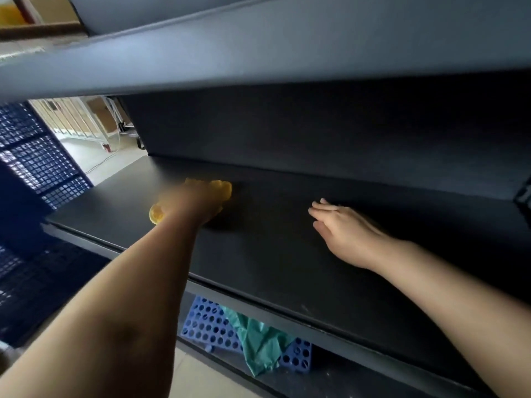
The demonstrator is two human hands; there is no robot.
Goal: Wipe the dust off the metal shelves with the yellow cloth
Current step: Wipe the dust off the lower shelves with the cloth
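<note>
Wiping the shelf, toward its left end

My left hand [198, 202] presses the bunched yellow cloth [221, 187] on the dark shelf [287, 271]; I should bear down evenly, sweeping overlapping passes to the far edge. My right hand [342, 228] lies flat to the right, fingers straight, holding nothing. Blur hides whether my left fingers curl round the cloth — the dust is too faint to see.

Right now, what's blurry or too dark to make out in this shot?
Head view: the left hand and yellow cloth are motion-blurred; the right hand on the metal shelf is sharp; the shelf's rear lies in deep shadow; daylight is bright beyond its left end.
</note>
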